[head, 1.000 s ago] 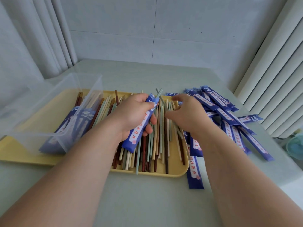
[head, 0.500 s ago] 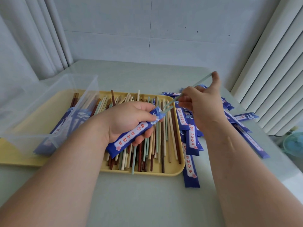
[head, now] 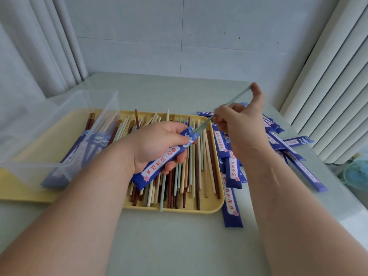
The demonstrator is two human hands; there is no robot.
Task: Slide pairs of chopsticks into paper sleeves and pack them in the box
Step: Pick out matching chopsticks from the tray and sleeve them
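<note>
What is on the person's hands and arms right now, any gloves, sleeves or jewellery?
Nothing worn shows. The left hand and right hand are bare: no gloves, no rings visible. The left forearm and right forearm are bare to the frame's edge: no sleeves, watch or bands.

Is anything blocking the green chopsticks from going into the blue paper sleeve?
Nothing visible does. The right hand holds the green chopsticks with their tips right at the open mouth of the blue sleeve, which the left hand grips above the yellow tray.
</note>
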